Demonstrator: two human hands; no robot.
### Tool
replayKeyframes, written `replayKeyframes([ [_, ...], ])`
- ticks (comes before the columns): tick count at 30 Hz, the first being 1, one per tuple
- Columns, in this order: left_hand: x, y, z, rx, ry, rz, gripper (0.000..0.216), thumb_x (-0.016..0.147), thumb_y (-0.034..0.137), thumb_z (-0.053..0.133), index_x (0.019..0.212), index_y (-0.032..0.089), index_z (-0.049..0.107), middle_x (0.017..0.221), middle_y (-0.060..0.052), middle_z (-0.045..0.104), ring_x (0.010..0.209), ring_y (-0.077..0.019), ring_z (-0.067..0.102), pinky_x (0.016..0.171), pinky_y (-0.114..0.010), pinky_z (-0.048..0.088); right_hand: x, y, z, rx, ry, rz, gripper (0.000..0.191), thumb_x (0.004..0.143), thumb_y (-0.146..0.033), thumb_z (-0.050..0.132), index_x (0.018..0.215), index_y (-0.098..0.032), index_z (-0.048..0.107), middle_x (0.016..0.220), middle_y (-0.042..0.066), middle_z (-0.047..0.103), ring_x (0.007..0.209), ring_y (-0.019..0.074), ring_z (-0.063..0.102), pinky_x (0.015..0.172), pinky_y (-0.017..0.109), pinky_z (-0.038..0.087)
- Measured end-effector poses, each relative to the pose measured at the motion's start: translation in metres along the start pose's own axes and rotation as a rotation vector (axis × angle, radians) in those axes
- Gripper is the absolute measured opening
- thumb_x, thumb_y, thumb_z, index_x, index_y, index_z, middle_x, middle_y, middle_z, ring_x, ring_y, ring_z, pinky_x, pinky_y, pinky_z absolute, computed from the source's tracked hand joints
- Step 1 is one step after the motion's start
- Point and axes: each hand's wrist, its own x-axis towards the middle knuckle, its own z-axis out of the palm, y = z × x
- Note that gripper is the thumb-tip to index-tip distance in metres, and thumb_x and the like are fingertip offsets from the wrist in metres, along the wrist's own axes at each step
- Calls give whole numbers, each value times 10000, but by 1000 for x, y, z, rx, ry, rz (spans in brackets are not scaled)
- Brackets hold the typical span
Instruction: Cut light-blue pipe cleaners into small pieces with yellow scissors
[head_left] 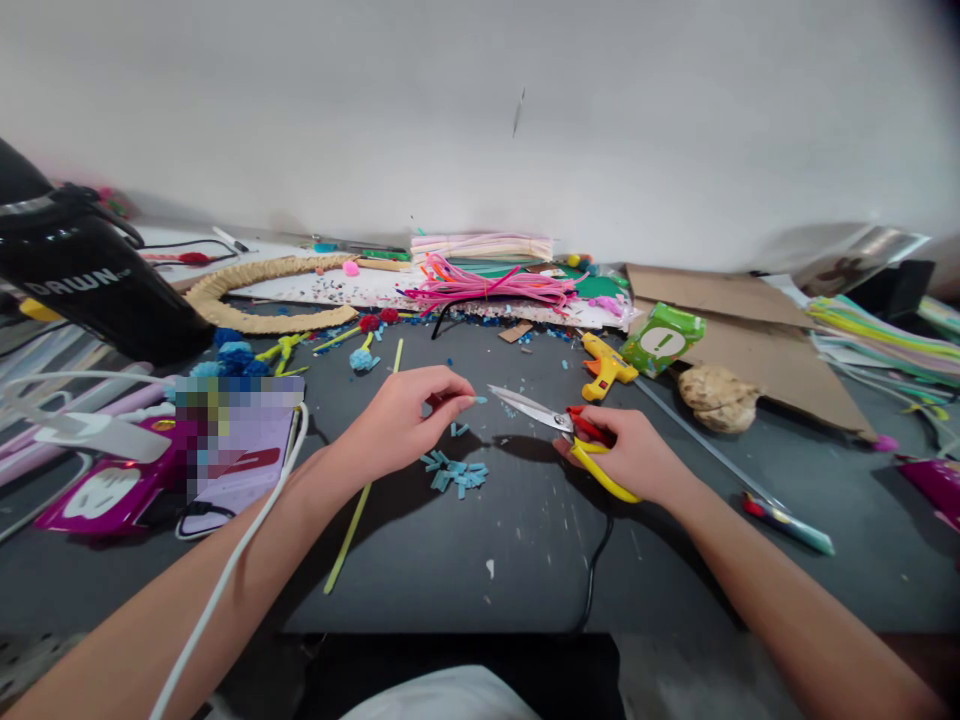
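Observation:
My left hand (409,415) pinches a short blue pipe-cleaner stub (478,400) between thumb and fingertips, just above the dark table (525,560). My right hand (637,455) grips scissors (559,425) with yellow and red handles; the blades are closed or nearly so and point left toward the stub. Below the two hands lies a small pile of cut blue pieces (455,473). A long yellow-green pipe cleaner (352,525) lies under my left forearm.
A yellow glue gun (604,367), a green packet (664,340), a crumpled paper ball (718,397) and cardboard (757,330) lie to the right. Pink pipe cleaners (487,285) and a woven ring (262,295) sit at the back. A phone (240,460) and black bottle (82,270) are left.

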Motion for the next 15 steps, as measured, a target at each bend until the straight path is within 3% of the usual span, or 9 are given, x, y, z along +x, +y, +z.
replayKeyframes([
  [15,0,0,-1,8,-8,5,201,939,313,527,898,174,667,821,-22,667,707,-119,569,614,-224,409,0,2,0,-83,-24,-59,381,795,-491,622,644,-199,428,614,-32,456,594,112,346,536,247,271],
])
